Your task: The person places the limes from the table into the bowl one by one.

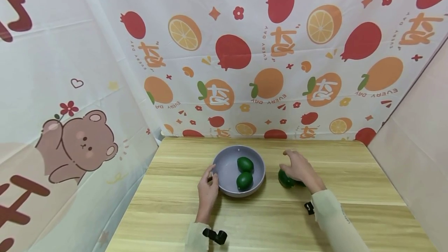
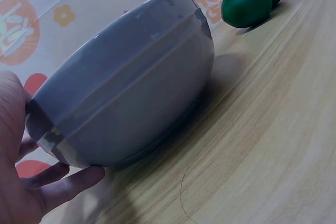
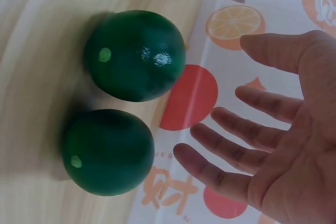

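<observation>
A grey-purple bowl (image 1: 224, 168) stands on the table with two green limes inside, an upper lime (image 1: 245, 165) and a lower lime (image 1: 244, 181). My left hand (image 1: 208, 189) holds the bowl by its left edge; in the left wrist view its fingers (image 2: 79, 183) curl beneath the bowl's side. To the right of the bowl, my right hand (image 1: 298, 168) hovers over two more limes, partly hiding them in the head view. The right wrist view shows that hand with spread fingers and an unfilled palm, apart from the larger-looking lime (image 3: 136, 56) and the other lime (image 3: 108, 152).
The wooden table (image 1: 168, 205) runs back to a fruit-printed cloth (image 1: 259, 49) hanging behind it. Another cloth with a printed bear (image 1: 84, 143) hangs along the left, and a pale panel (image 1: 413, 139) stands at the right. Each sleeve carries a black wrist device.
</observation>
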`<state>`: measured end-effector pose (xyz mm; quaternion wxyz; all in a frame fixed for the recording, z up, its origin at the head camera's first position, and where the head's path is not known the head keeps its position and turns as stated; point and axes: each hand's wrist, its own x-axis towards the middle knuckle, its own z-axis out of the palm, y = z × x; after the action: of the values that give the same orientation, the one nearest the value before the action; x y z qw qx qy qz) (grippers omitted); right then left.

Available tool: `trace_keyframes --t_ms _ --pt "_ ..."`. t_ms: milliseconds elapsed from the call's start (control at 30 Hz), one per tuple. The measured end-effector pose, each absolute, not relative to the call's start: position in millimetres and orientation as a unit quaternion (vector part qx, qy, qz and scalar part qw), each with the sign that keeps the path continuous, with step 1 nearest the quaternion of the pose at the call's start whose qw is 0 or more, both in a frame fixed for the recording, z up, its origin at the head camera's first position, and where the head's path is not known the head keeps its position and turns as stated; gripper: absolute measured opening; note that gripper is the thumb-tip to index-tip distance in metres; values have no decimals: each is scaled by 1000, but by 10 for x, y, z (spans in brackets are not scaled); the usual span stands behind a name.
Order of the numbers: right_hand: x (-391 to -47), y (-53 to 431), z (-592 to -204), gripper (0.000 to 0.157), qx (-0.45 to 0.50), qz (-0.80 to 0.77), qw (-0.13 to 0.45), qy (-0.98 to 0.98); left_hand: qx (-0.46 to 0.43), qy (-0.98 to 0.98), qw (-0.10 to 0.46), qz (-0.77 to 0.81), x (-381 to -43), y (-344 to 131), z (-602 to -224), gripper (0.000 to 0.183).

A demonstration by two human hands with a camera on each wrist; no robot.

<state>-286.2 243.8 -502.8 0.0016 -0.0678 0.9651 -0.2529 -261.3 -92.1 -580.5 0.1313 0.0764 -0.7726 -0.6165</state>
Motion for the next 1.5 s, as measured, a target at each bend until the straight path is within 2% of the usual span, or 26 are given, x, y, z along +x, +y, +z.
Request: trace_keyframes --t_ms 467,733,1500 --pt "-2745 2355 -5175 55 -78 -237 33 968 92 -760 99 -636 -2627 -986 -5797 34" --pt "-2716 2346 -5209 52 -81 -233 18 969 71 -757 98 -642 -2641 -988 -5805 35" --pt "-2742 2280 -5315 50 -80 -234 34 968 67 -753 106 -646 -2606 -973 -5778 34"
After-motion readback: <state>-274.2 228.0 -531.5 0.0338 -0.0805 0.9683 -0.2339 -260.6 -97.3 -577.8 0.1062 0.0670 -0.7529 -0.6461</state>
